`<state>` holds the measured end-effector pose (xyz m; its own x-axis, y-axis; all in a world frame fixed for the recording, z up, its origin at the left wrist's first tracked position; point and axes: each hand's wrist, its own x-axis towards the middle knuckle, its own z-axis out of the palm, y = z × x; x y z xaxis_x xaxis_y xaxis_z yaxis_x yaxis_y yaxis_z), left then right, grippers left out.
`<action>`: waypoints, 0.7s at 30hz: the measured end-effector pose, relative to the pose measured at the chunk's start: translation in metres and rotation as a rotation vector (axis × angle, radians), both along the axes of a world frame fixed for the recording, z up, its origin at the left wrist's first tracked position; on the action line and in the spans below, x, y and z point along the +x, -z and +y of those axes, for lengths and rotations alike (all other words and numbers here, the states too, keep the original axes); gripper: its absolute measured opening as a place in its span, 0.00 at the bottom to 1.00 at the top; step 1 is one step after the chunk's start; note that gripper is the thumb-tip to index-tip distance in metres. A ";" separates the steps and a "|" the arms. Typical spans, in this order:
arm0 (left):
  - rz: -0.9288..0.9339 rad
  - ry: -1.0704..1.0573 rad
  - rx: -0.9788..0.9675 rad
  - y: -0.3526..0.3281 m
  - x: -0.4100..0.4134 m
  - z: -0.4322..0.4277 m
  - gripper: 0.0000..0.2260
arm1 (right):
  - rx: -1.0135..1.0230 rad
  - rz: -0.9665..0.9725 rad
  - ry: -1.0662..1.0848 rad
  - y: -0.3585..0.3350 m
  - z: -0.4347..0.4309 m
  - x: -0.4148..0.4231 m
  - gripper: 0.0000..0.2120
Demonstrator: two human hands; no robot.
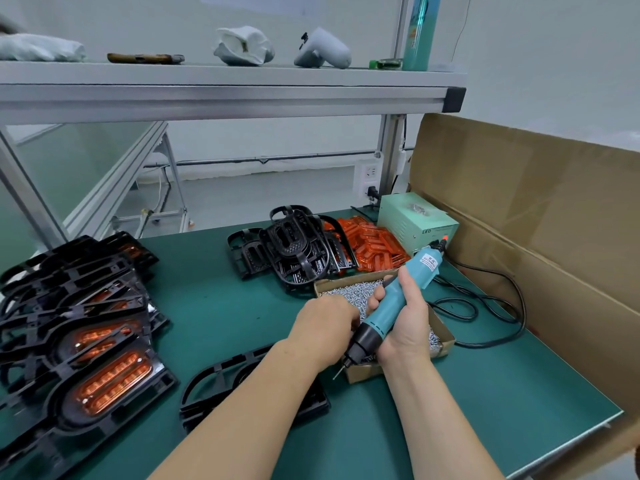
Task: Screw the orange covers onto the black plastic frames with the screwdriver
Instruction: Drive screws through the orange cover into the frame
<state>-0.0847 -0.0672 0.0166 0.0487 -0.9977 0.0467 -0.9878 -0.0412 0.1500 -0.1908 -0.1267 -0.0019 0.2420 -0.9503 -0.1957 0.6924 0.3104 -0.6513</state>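
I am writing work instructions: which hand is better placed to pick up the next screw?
Left. The left hand reaches into the screw box, while the right hand grips the screwdriver.

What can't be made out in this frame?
Head view:
- left hand fingertips, hidden by its own back in the screw box: screw held or not, unclear.
- black frame middle, covered by the left forearm.
- screwdriver label: too small.
- assembled stack, cut by left edge.
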 end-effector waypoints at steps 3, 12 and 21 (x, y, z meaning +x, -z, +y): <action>0.076 -0.027 -0.026 0.003 -0.002 0.001 0.07 | -0.002 -0.005 -0.009 -0.001 0.000 0.000 0.13; 0.251 -0.153 -0.159 0.012 -0.002 0.001 0.08 | 0.020 -0.018 -0.012 -0.001 0.000 -0.001 0.13; 0.393 -0.100 -0.228 0.015 0.002 0.005 0.13 | 0.029 -0.041 -0.011 -0.003 0.001 -0.001 0.12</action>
